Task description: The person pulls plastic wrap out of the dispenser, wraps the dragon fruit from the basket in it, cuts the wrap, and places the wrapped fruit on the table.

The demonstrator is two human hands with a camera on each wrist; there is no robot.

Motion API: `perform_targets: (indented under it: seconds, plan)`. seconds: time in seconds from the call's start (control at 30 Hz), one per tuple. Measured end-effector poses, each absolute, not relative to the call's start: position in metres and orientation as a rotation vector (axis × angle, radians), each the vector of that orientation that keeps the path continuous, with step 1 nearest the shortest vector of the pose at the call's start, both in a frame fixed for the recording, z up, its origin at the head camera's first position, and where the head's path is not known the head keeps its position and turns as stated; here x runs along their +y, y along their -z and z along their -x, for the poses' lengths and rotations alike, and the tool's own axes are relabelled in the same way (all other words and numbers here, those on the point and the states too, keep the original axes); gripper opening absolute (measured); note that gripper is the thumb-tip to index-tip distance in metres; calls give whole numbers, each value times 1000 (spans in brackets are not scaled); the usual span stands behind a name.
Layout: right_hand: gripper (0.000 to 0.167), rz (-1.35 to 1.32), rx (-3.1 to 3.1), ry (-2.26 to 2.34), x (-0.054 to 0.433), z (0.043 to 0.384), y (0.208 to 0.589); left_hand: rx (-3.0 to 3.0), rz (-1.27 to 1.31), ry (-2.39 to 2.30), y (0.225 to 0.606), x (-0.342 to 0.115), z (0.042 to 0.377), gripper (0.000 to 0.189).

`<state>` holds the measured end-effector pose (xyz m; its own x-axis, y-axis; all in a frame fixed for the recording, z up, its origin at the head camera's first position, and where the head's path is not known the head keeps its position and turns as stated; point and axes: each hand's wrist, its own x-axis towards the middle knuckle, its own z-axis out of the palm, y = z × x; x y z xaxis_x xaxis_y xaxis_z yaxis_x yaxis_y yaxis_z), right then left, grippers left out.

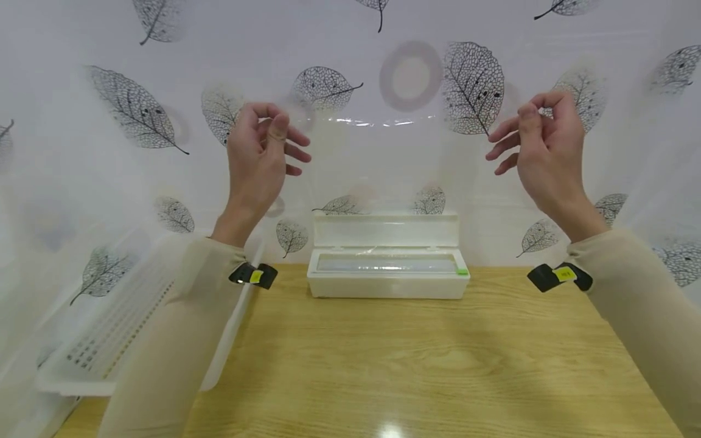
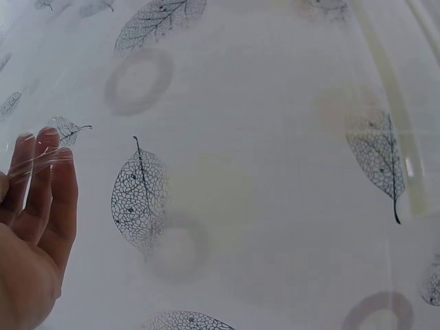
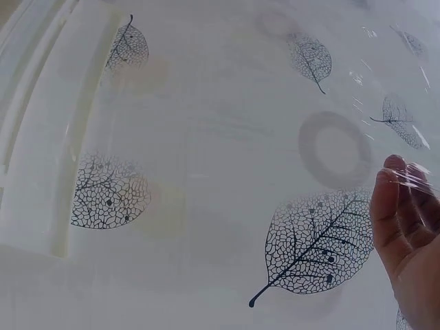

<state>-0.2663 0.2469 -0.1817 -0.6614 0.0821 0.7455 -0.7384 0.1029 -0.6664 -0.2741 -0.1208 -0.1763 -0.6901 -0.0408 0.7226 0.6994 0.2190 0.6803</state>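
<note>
The film (image 1: 378, 123), pinched near its upper corners by the left hand (image 1: 257, 146) and right hand (image 1: 553, 146), hung above the box (image 1: 389, 288) and, likely light, limp and clingy, called for corner holds.

No lettering can be read. The yellow label (image 1: 564, 274) on the right wrist strap (image 1: 542, 279) bears marks too small to read.

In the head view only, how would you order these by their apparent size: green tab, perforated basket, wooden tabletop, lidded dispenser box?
Largest to smallest:
1. Wooden tabletop
2. Perforated basket, partly hidden by the sleeve
3. Lidded dispenser box
4. Green tab

The basket reaches nearer the camera, which may enlarge it.
</note>
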Motion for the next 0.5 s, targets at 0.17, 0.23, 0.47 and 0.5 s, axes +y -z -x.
perform_targets:
  seconds: [0.17, 0.23, 0.47, 0.5]
  plan:
    - [14, -676, -1750, -1581, 248, 256, 189, -1865, 663, 1482, 183, -120, 264, 15]
    - [14, -696, -1747, -1582, 247, 254, 191, -1857, 673, 1469, 185, -120, 260, 14]
    - [10, -719, -1772, -1564, 245, 250, 194, -1862, 684, 1493, 194, -121, 251, 12]
    - [9, -710, -1780, -1552, 246, 249, 195, -1863, 688, 1494, 195, -121, 251, 12]
